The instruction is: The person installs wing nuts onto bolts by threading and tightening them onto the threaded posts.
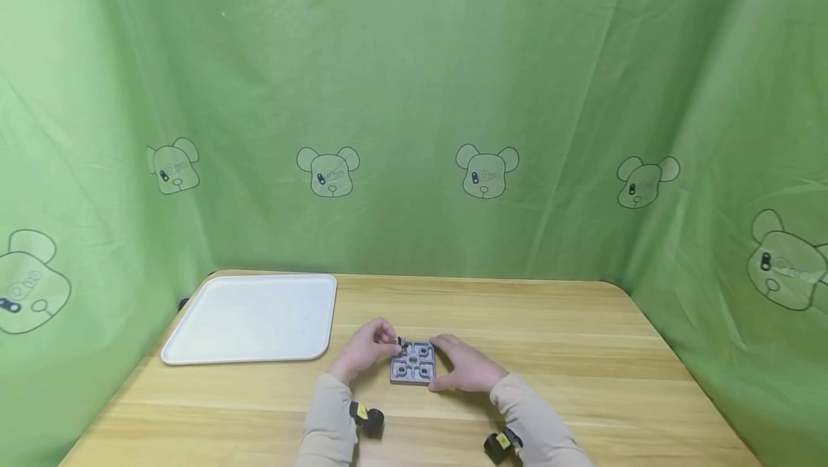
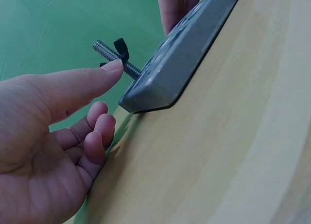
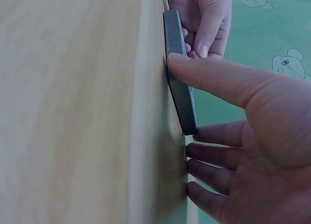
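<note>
A square grey block (image 1: 412, 363) with round recesses and grooves on its top lies flat on the table. From its far-left corner rises a threaded bolt (image 2: 105, 50), carrying a black wing nut (image 2: 121, 49). The left hand (image 1: 369, 348) pinches the wing nut; its thumb tip touches it, while the index finger is mostly hidden behind the thumb and the other fingers curl below. At the block's right side, the right hand (image 1: 467, 365) holds it, thumb (image 3: 182, 63) against one edge and forefinger at the far corner. Its remaining fingers extend beside the block near the tabletop.
A white tray (image 1: 252, 320) lies at the table's back left. The wooden table (image 1: 517, 316) is bounded by green curtains (image 1: 414, 223) behind and at both sides. Each wrist carries a small black camera with a yellow label.
</note>
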Demonstrator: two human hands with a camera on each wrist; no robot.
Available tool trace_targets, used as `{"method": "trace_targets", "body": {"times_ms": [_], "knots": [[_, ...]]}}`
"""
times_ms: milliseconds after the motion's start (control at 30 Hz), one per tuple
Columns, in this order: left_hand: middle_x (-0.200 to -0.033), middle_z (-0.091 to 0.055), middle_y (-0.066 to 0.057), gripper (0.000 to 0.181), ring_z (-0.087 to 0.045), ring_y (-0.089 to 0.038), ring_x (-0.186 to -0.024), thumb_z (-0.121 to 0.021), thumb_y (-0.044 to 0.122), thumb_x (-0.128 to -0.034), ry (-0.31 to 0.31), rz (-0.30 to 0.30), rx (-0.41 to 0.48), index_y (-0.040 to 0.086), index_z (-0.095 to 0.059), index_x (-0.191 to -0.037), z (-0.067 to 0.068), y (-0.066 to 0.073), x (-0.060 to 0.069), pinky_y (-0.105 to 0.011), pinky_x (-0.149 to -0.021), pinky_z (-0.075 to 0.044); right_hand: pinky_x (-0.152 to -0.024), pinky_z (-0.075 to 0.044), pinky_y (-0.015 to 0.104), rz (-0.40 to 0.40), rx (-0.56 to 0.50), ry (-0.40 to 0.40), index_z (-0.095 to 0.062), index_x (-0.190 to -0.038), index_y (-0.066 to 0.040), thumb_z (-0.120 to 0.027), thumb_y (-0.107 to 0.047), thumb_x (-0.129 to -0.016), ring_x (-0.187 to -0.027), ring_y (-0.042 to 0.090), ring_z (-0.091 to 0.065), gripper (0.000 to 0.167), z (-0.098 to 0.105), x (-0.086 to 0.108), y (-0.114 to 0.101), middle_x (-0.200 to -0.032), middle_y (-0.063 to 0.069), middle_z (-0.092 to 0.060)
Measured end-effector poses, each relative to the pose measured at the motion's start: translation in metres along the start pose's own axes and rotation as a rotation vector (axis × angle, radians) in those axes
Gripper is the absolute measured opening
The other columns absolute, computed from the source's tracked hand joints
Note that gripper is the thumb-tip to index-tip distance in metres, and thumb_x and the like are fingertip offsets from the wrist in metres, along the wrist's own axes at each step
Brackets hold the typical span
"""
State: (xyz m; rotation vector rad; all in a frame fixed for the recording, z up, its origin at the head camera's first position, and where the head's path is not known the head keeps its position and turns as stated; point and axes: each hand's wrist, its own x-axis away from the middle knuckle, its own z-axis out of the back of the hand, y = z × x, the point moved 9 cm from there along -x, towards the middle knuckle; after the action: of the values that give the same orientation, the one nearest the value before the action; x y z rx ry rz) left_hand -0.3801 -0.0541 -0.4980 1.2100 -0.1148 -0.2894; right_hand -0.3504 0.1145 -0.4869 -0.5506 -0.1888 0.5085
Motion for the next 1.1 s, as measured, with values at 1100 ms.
{"method": "trace_targets", "body": {"times_ms": [1100], "knots": [[-0.089,-0.060,-0.006,0.022,-0.052,-0.015,-0.082,-0.074,0.010,-0.0807,-0.011,-0.008,-0.124,0.007,-0.069,-0.102,-0.010,0.005,-0.002,-0.029,-0.075,-0.041,-0.110,-0.034,0.060,0.006,0.000,0.004,-0.040,-0.143,0.003,-0.083,-0.037,-0.071,-0.133,0.044,-0.044,0.094,0.001,0.000,0.000,-0.146,0.025,-0.043]]}}
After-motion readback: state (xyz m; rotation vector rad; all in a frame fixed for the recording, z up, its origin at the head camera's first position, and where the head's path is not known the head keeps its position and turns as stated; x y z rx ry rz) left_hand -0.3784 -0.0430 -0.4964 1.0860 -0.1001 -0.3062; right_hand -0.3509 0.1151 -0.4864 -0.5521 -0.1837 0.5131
